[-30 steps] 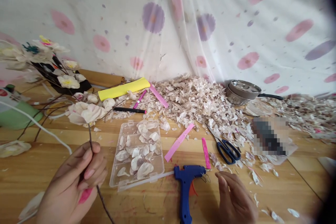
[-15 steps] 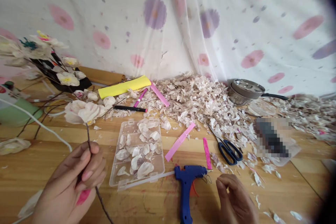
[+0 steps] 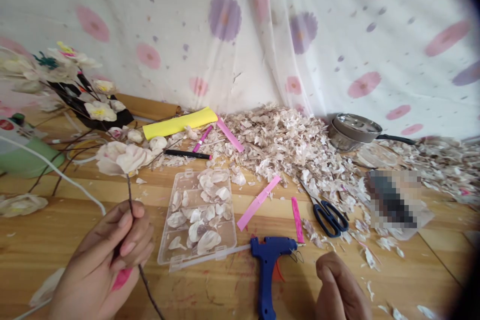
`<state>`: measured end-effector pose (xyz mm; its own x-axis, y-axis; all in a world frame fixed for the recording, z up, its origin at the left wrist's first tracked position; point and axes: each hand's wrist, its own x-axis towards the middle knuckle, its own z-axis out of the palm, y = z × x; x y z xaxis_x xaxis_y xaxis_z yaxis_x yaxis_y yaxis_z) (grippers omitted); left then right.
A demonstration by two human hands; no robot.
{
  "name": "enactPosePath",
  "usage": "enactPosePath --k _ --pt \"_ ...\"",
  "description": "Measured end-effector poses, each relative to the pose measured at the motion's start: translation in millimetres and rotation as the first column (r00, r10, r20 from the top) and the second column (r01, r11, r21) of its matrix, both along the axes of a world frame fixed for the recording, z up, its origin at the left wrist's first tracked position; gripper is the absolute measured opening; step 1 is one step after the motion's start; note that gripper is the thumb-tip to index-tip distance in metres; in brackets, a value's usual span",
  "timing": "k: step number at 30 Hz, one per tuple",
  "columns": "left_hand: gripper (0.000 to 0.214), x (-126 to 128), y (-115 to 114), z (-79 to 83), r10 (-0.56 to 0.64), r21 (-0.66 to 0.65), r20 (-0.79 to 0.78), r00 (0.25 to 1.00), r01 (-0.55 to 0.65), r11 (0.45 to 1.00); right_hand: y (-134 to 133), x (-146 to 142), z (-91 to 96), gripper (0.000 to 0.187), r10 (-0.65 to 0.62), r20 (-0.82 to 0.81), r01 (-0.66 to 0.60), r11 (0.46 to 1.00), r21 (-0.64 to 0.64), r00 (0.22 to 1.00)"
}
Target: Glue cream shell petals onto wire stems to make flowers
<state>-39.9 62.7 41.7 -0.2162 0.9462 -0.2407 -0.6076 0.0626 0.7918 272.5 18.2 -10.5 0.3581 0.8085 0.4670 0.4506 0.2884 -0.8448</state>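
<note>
My left hand is closed around the thin dark stem of a white handmade flower, which stands upright with its bloom above my fingers. A bit of bright pink material shows under the fingers of that hand. My right hand is closed at the lower right, and I cannot make out whether anything is in it. Nearest to it lies a blue glue gun with a glue stick in its back end. Between the hands sits a clear divided box holding several pale petals.
Dark-handled scissors and pink strips lie beyond the glue gun. Behind are a heap of dried petals, a metal bowl, a black marker and a yellow roll. More flowers and a white cable are left.
The right hand's fingers have curled in more tightly, closing the small gap seen before, and the hand is slightly farther right. My left hand still holds the flower. The view has shifted slightly.
</note>
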Motion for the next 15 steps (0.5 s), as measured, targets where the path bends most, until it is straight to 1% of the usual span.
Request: enactPosePath --k 2,4,7,10,11,13,15 --pt "0.018 0 0 0.6 0.003 -0.011 0.005 1.000 -0.003 1.000 -1 -5 4.1 0.031 -0.027 -0.020 0.027 0.999 -0.019 0.999" --pt "0.019 0 1 1.5 0.010 -0.028 0.006 1.000 -0.009 1.000 -1 -7 5.4 0.033 -0.021 -0.024 0.020 0.999 -0.028 1.000" --pt "0.022 0 2 2.7 0.015 -0.042 0.005 1.000 -0.014 0.999 -2 -4 2.6 0.032 0.022 0.010 -0.022 1.000 -0.010 1.000" --pt "0.022 2 3 3.6 0.021 -0.048 0.000 1.000 -0.021 0.999 -2 2 -2.7 0.028 0.072 0.071 -0.074 0.997 0.030 0.995" --pt "0.023 2 3 3.7 0.022 -0.049 -0.003 1.000 -0.023 0.999 -1 3 -4.5 0.024 0.061 0.091 -0.066 0.997 0.043 0.994" --pt "0.023 2 3 3.7 0.023 -0.050 -0.009 1.000 -0.023 0.998 0 5 -7.8 0.015 -0.003 0.124 -0.005 0.998 0.063 0.992" --pt "0.023 2 2 3.5 0.016 -0.049 -0.009 1.000 -0.016 0.999 1 5 -10.8 0.012 -0.062 0.143 0.051 0.995 0.083 0.988"
